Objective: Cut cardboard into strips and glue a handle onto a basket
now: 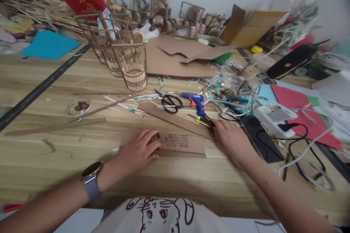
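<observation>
A brown cardboard strip (182, 144) with printed text lies on the wooden table (65, 153) in front of me. My left hand (139, 151), a watch on its wrist, rests flat on the strip's left end with fingers slightly curled. My right hand (231, 136) lies at the strip's right end, its fingertips touching a yellow-and-black utility knife (203, 121). Whether the fingers grip the knife is not clear. A longer cardboard strip (175, 118) lies diagonally just beyond.
Black scissors (169, 102) and a blue glue gun (196, 101) lie behind the strips. A black device (258, 136) with cables sits to the right. Bamboo-stick baskets (133, 76), cardboard sheets (177, 58), a tape roll (79, 106) and coloured paper (298, 105) fill the rest.
</observation>
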`<state>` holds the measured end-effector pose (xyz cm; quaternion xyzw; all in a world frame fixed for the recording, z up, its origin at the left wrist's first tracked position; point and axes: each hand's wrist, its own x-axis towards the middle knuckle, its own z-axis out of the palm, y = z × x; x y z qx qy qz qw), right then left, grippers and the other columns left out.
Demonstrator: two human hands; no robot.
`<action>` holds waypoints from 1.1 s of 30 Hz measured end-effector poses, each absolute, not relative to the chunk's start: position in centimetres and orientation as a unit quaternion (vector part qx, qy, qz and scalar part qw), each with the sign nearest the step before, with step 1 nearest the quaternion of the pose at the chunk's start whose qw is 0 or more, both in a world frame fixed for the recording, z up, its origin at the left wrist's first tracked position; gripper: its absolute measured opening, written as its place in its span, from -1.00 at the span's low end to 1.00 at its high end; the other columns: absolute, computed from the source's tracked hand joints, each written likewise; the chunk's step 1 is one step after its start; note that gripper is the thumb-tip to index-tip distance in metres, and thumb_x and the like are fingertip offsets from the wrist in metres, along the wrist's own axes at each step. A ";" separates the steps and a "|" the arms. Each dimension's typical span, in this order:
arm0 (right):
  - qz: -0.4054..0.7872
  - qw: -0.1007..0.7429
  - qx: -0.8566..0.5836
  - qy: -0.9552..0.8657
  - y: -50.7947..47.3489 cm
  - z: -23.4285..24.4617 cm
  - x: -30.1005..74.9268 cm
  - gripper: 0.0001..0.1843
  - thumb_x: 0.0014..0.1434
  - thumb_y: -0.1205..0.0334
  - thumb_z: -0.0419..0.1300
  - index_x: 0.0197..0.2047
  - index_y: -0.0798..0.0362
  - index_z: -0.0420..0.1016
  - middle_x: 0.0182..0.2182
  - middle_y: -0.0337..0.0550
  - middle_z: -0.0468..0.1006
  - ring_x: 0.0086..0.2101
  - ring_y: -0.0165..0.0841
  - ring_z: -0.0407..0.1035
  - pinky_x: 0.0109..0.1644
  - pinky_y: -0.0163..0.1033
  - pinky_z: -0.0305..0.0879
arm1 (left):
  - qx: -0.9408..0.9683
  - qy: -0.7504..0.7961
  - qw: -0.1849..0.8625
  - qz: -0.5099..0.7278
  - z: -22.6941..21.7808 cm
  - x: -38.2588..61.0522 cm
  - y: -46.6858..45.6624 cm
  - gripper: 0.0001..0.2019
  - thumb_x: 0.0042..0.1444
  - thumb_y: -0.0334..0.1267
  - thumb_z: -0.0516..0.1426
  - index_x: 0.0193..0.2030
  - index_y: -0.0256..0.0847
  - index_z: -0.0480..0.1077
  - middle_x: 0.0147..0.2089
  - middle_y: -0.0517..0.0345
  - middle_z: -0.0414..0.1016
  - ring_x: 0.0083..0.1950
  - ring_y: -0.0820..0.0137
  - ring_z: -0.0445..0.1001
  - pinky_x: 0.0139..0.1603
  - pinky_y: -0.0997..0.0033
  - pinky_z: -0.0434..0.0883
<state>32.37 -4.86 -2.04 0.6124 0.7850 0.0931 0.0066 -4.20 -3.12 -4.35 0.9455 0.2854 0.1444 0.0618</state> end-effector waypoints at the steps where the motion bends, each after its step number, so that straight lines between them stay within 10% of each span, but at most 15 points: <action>1: 0.093 0.002 0.625 0.775 -4.9 -2.0 32.3 -0.64 0.35 0.36 -0.01 0.13 0.20 0.45 -0.17 0.16 0.60 -0.14 -0.04 0.51 -0.07 -0.01 0.42 | 0.946 0.285 0.063 0.143 -4.4 -4.2 -3.1 -0.84 0.31 -0.18 0.20 -0.08 -0.20 0.42 0.26 -0.18 0.32 0.23 0.04 0.29 0.22 -0.08 0.40; 10: -0.505 -0.387 0.653 0.411 -7.7 1.2 31.4 -0.50 0.21 -0.23 0.24 0.02 -0.04 0.36 -0.35 -0.17 0.58 -0.44 -0.28 0.49 -0.37 -0.18 0.46 | 0.950 0.266 0.030 0.159 -4.8 -4.4 -2.9 -0.87 0.32 -0.21 0.19 -0.10 -0.22 0.42 0.19 -0.20 0.39 0.20 0.04 0.31 0.15 -0.05 0.43; 14: -0.665 -0.431 0.550 0.265 -10.8 1.7 29.9 -0.42 -0.06 -0.06 0.53 -0.07 -0.03 0.43 -0.17 -0.09 0.63 -0.34 -0.33 0.53 -0.24 -0.20 0.50 | 0.950 0.264 0.031 0.163 -5.0 -4.4 -2.8 -0.87 0.33 -0.21 0.17 -0.10 -0.21 0.43 0.19 -0.19 0.39 0.18 0.04 0.31 0.14 -0.05 0.44; 33: -0.681 -0.438 0.526 0.260 -17.3 -0.6 27.6 -0.56 0.13 -0.18 0.37 -0.27 0.04 0.47 -0.39 -0.21 0.47 -0.57 -0.54 0.20 -0.53 -0.38 0.13 | 0.952 0.257 -0.018 0.163 -5.4 -4.6 -2.8 -0.78 0.43 -0.17 0.02 -0.09 -0.22 0.42 0.21 -0.21 0.37 0.18 0.04 0.30 0.12 -0.07 0.45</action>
